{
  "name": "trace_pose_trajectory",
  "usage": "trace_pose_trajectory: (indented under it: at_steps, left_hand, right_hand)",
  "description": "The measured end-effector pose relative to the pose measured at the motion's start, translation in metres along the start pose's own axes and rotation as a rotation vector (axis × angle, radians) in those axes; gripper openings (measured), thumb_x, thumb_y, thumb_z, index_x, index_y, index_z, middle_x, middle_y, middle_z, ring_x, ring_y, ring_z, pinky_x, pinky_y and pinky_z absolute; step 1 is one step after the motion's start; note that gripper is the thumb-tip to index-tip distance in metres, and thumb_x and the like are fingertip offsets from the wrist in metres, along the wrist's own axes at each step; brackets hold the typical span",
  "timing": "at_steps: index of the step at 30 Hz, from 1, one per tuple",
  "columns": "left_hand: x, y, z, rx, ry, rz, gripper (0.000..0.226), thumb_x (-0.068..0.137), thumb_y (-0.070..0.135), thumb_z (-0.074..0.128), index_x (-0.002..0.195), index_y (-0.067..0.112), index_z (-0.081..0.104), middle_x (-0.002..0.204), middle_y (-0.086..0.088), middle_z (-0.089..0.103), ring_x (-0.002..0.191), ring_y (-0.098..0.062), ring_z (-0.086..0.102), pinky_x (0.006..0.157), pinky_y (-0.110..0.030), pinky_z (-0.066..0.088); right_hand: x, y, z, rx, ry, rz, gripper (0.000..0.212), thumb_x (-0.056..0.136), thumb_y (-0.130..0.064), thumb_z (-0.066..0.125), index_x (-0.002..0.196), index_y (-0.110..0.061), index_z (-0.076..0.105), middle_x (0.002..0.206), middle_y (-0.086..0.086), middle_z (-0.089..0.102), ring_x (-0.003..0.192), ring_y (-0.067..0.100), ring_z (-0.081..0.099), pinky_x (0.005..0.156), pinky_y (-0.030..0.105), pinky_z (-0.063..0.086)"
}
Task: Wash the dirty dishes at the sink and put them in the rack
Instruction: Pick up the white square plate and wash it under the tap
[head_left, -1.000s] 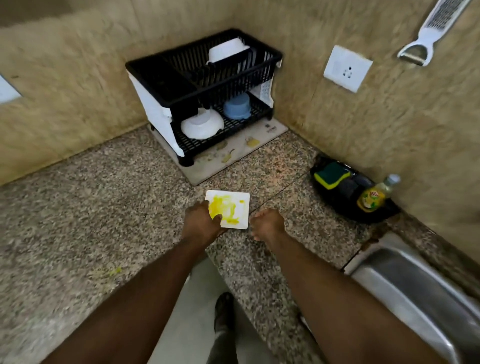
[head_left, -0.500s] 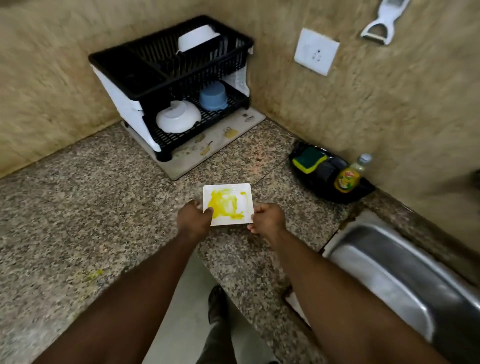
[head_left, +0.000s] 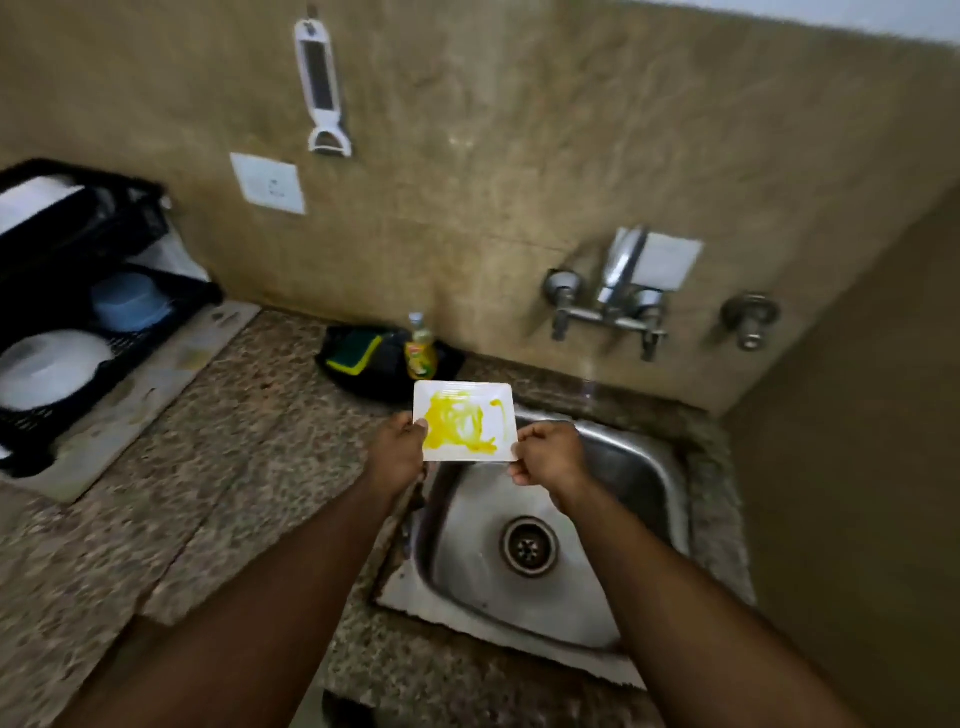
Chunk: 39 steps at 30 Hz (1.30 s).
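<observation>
A small white square plate (head_left: 464, 427) smeared with yellow hangs above the left rear corner of the steel sink (head_left: 639, 488). My left hand (head_left: 399, 457) grips its left edge and my right hand (head_left: 549, 460) pinches its lower right corner. The black dish rack (head_left: 78, 260) stands at the far left on the counter, holding a white bowl (head_left: 49, 366) and a blue bowl (head_left: 130, 301) below, and a white dish on top.
A wall tap (head_left: 615, 291) juts out above the sink. A black tray with a green-yellow sponge (head_left: 358, 345) and a soap bottle (head_left: 420, 348) sits behind the plate. A peeler (head_left: 322, 88) and a socket (head_left: 269, 183) are on the wall. Speckled granite counter (head_left: 208, 467) lies left.
Both hands lifted the plate off the counter and carried it right, over the sink. The view swung right, so the rack now sits at the left edge.
</observation>
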<state>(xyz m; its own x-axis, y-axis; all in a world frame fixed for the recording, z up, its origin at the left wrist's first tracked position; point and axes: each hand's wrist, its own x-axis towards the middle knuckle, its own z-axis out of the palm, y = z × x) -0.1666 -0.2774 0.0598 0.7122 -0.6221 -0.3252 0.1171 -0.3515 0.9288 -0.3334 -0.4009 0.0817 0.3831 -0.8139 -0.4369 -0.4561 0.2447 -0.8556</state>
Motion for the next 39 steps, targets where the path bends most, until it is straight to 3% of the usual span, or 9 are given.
trace_pose_trajectory:
  at_steps: [5,10,13,15,18,22,29,37,39]
  left_hand:
    - [-0.006,0.027,0.075,-0.047,-0.112,0.036,0.018,0.106,0.015,0.047,0.103,0.004,0.061,0.062,-0.016,0.059,0.035,-0.012,0.048,0.033,-0.018,0.033]
    - [0.002,0.047,0.114,-0.075,-0.166,0.032,0.015,0.106,0.015,0.049,0.100,0.006,0.060,0.058,-0.011,0.059,0.036,-0.016,0.048,0.035,-0.018,0.033]
    - [0.012,0.054,0.127,-0.076,-0.181,0.013,0.015,0.106,0.017,0.049,0.102,0.009,0.061,0.065,-0.013,0.060,0.038,-0.017,0.047,0.036,-0.018,0.033]
    - [0.017,0.055,0.131,-0.075,-0.184,-0.001,0.015,0.106,0.018,0.049,0.102,0.011,0.062,0.069,-0.014,0.062,0.039,-0.017,0.047,0.036,-0.018,0.033]
    - [0.029,0.055,0.134,-0.064,-0.201,-0.012,0.015,0.106,0.020,0.050,0.103,0.011,0.062,0.073,-0.015,0.064,0.040,-0.018,0.048,0.036,-0.018,0.034]
    - [0.041,0.056,0.135,-0.075,-0.229,-0.012,0.014,0.105,0.020,0.051,0.099,0.011,0.060,0.072,-0.014,0.063,0.041,-0.019,0.048,0.035,-0.019,0.034]
    - [0.051,0.053,0.139,-0.105,-0.264,-0.032,0.017,0.105,0.021,0.053,0.091,0.015,0.061,0.074,-0.012,0.065,0.042,-0.020,0.049,0.044,-0.022,0.039]
    - [0.049,0.052,0.142,-0.064,-0.239,0.004,0.015,0.105,0.022,0.051,0.099,0.015,0.062,0.072,-0.013,0.065,0.043,-0.019,0.049,0.039,-0.022,0.038]
    - [0.048,0.052,0.142,-0.068,-0.221,0.014,0.015,0.105,0.021,0.051,0.097,0.015,0.061,0.071,-0.013,0.064,0.043,-0.020,0.049,0.037,-0.021,0.036]
  right_hand:
    - [0.003,0.004,-0.075,-0.005,0.157,-0.001,0.020,0.085,0.004,0.063,0.075,-0.013,0.068,0.073,0.014,0.073,0.055,0.024,0.069,0.051,0.033,0.058]
    - [0.022,-0.005,-0.122,-0.138,0.392,-0.103,0.012,0.081,-0.018,0.067,0.074,-0.012,0.076,0.068,0.007,0.075,0.059,0.022,0.071,0.064,0.044,0.064]
    - [0.034,-0.029,-0.145,-0.267,0.675,-0.295,0.021,0.084,-0.030,0.073,0.092,-0.011,0.078,0.079,0.008,0.076,0.074,0.025,0.070,0.070,0.028,0.053]
    - [0.041,-0.048,-0.155,-0.279,0.746,-0.418,0.031,0.086,-0.033,0.075,0.110,-0.014,0.076,0.080,0.008,0.075,0.073,0.024,0.068,0.070,0.029,0.051]
    - [0.062,-0.069,-0.158,-0.330,0.755,-0.447,0.027,0.086,-0.036,0.075,0.105,-0.018,0.078,0.086,0.006,0.078,0.076,0.021,0.071,0.069,0.028,0.054]
    - [0.076,-0.072,-0.156,-0.393,0.789,-0.414,0.020,0.089,-0.037,0.071,0.089,-0.019,0.079,0.080,0.001,0.077,0.070,0.018,0.069,0.063,0.021,0.040]
    - [0.074,-0.069,-0.154,-0.364,0.861,-0.453,0.016,0.090,-0.027,0.071,0.088,-0.013,0.080,0.082,0.007,0.078,0.071,0.024,0.070,0.068,0.035,0.056]
    - [0.070,-0.066,-0.162,-0.284,0.839,-0.460,0.014,0.090,-0.025,0.074,0.089,-0.012,0.081,0.084,0.004,0.078,0.070,0.011,0.065,0.062,0.022,0.041]
    - [0.071,-0.064,-0.163,-0.263,0.827,-0.456,0.015,0.090,-0.026,0.074,0.087,-0.013,0.080,0.082,0.004,0.078,0.070,0.014,0.068,0.062,0.025,0.047]
